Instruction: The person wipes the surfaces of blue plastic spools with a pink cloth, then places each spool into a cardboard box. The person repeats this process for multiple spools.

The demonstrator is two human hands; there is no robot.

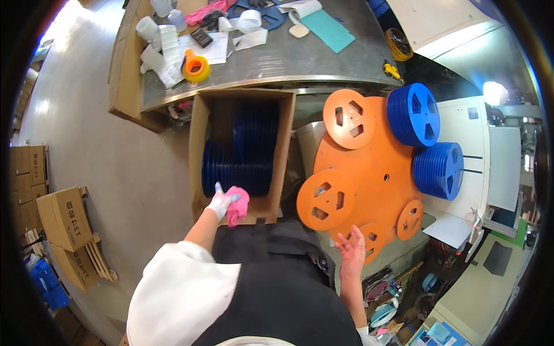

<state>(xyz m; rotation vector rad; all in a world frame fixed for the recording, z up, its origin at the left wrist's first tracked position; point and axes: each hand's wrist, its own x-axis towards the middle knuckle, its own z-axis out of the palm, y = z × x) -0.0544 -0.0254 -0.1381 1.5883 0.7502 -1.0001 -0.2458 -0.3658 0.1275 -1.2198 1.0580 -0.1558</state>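
My left hand, in a white glove, is closed on a pink cloth over the near end of an open cardboard box. Inside that box, dark blue plastic reels stand on edge in two tight rows. My right hand is bare and holds nothing, its fingers apart and slightly curled. It hovers beside an orange reel at the near edge of a large orange round plate. Other orange reels and two stacks of blue reels sit around that plate.
Beyond the box stands a metal worktable with an orange tape dispenser, papers and a teal sheet. Stacked cartons rest on the floor at left. White machine panels border the right side.
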